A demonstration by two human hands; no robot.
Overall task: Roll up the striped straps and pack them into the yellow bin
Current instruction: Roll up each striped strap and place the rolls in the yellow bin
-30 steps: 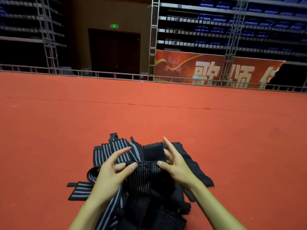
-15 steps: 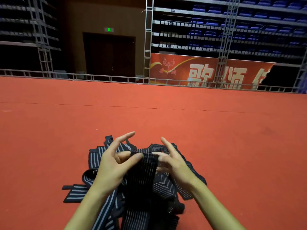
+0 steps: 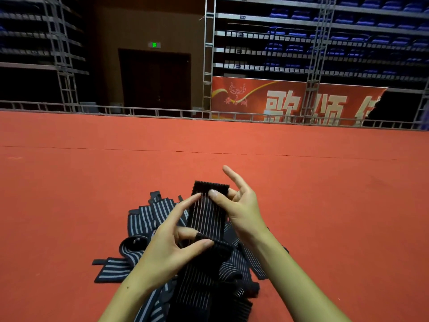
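While both hands (image 3: 209, 224) pinch striped strap (image 3: 207, 212), red carpet (image 3: 325, 205) spreads toward dim blue seating (image 3: 336, 40).

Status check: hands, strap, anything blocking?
Left hand and right hand both pinch one dark striped strap, held flat above the strap pile. Not rolled yet. Yellow bin not in view. Nothing in the way.

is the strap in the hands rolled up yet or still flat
Flat, not rolled: the dark striped strap stretches between the right hand pinching its far end and the left hand pinching nearer.
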